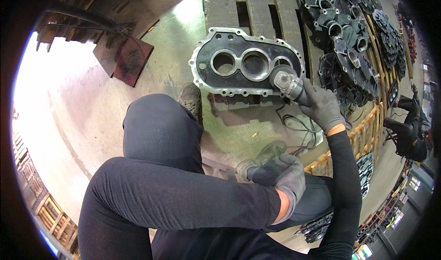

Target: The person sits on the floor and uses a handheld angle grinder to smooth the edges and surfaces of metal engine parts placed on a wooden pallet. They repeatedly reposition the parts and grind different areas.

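Note:
A black cast-metal housing cover (209, 73) with a bright machined rim and three round bores lies flat on a wooden pallet (225, 9). In my gloved right hand (324, 106) is an angle grinder (288, 83), its body gripped from the right. The grinder's head and disc overlap the cover's right-hand bore and partly hide it; whether the disc touches metal I cannot tell. My gloved left hand (291, 177) is closed by my right knee, the left forearm crossing in front of my body. Anything inside its curled fingers is hidden.
Stacked black castings (342, 39) fill the pallets at the right. A dark cable (294, 122) loops on the floor below the cover. A reddish-brown plate (133, 60) rests on the floor at upper left. Another person's dark-clothed legs (406, 126) show at far right.

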